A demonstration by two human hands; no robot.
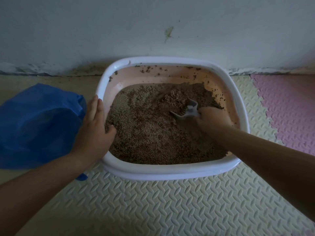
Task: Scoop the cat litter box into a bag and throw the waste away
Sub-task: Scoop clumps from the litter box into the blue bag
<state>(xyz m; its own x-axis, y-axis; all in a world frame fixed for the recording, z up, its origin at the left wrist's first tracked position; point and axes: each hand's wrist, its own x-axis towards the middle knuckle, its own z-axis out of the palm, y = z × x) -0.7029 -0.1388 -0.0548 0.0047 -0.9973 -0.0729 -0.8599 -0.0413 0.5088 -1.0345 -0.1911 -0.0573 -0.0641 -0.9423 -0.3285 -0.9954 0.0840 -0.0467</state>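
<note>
A white-rimmed litter box (pixel 170 172) with a pink inner wall stands on the floor against the wall, filled with brown-grey litter (pixel 150 133). A lumpy clump (pixel 175 97) lies at the back right of the litter. My right hand (pixel 211 118) grips a grey slotted scoop (pixel 187 111), whose blade is dug into the litter just in front of the clump. My left hand (pixel 95 128) rests on the box's left rim, fingers straight along the outside and thumb inside on the litter. A blue plastic bag (pixel 37 123) lies on the floor to the left of the box.
The box sits on cream foam floor mats (pixel 170 205) with a ridged pattern; a pink mat (pixel 289 113) lies to the right. A white wall (pixel 153 31) with a grimy base runs just behind the box. Litter crumbs stick to the box's back wall.
</note>
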